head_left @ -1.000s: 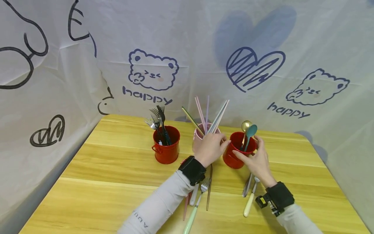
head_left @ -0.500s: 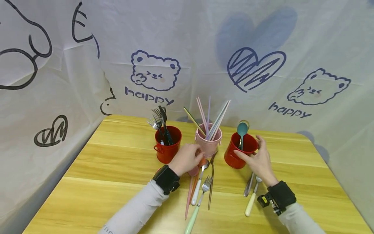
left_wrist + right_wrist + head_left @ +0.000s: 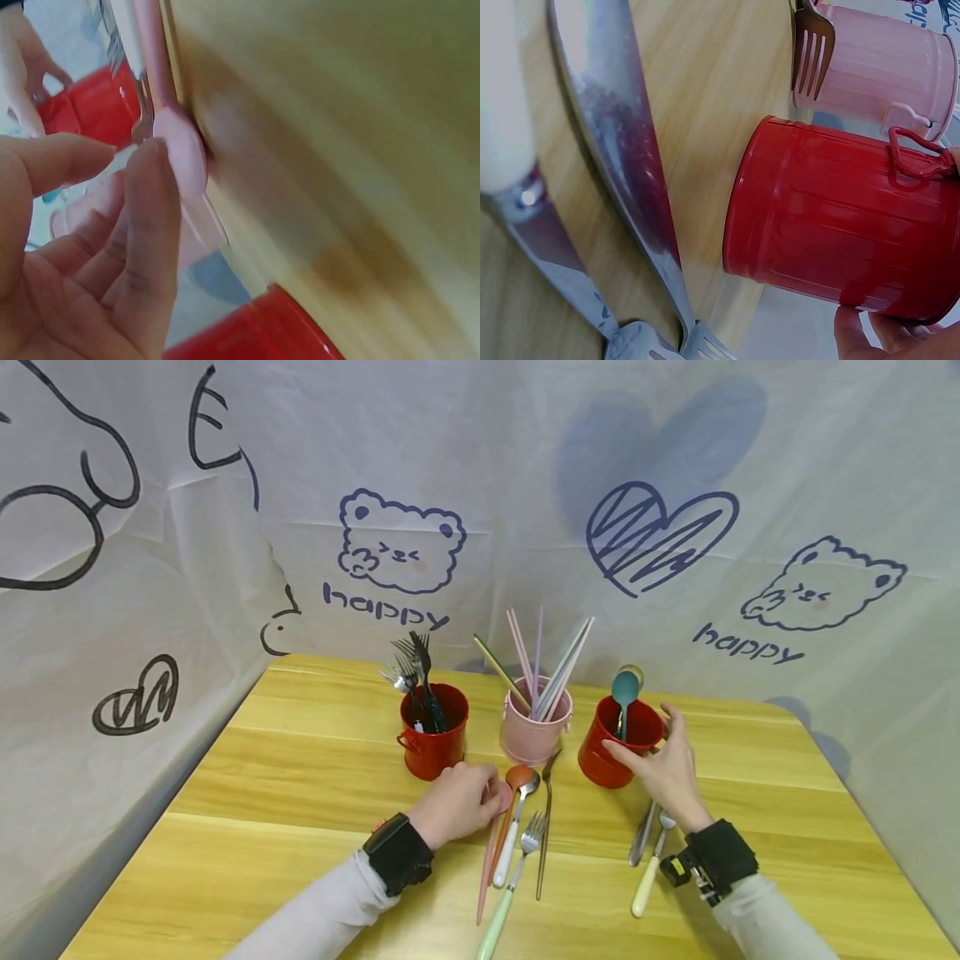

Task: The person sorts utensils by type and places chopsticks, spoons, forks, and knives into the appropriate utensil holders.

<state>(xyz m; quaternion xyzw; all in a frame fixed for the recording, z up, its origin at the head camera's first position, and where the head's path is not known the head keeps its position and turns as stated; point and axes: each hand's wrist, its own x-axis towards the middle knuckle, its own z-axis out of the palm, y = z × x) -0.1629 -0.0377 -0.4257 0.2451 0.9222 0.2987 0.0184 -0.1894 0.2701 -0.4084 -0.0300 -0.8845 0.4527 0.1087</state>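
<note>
My left hand (image 3: 457, 802) is low over the table at a pink spoon (image 3: 184, 154). In the left wrist view a fingertip overlaps the edge of the spoon's bowl, and a gap shows between thumb and forefinger. Beside it lie an orange spoon (image 3: 517, 774), a white-handled spoon (image 3: 506, 856), a green-handled fork (image 3: 498, 918) and a brown metal fork (image 3: 546, 827). My right hand (image 3: 671, 768) grips the right red bucket (image 3: 840, 217) by its rim, thumb in front and fingers behind. A teal spoon (image 3: 625, 687) and a gold spoon (image 3: 637, 672) stand in that bucket.
Another red bucket (image 3: 435, 756) holding several forks stands on the left. Between the two is a pink bucket (image 3: 525, 742) of chopsticks (image 3: 513, 647). A cream-handled fork (image 3: 645, 885) and a silver fork (image 3: 640, 839) lie below my right hand. Cloth walls (image 3: 517, 552) enclose the table.
My left hand has moved from the pink bucket down and left to the pink spoon. The teal spoon has tipped leftward in the right red bucket. My right hand stays on that bucket.
</note>
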